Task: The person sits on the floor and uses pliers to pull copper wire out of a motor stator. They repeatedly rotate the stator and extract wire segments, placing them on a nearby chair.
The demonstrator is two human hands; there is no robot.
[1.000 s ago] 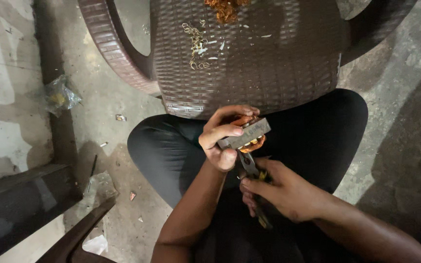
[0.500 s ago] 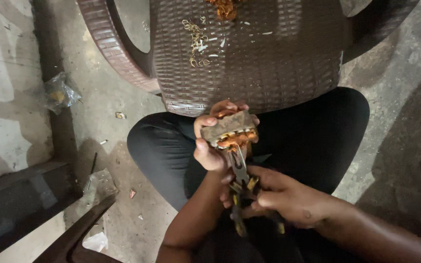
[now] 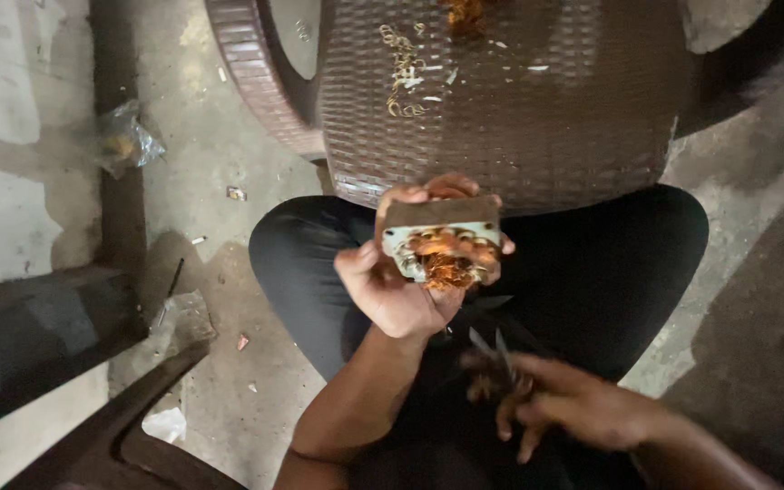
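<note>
The left hand (image 3: 401, 295) is gripping a motor stator (image 3: 442, 243) above the lap, copper winding (image 3: 446, 269) facing up. The right hand (image 3: 573, 404), blurred, is clasping pliers (image 3: 494, 349) just below it. Wire scraps (image 3: 406, 73) are lying on the wicker table (image 3: 519, 136), but much winding is remaining inside.

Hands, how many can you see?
2. The left hand holds up a metal block with copper wire. The right hand, lower down and blurred, grips pliers.

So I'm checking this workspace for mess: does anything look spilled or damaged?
Yes. Copper wire bulges in a frayed tangle from the metal block in the left hand. Wire clippings lie strewn over the wicker stool, and a crumpled plastic bag sits on the floor.
</note>
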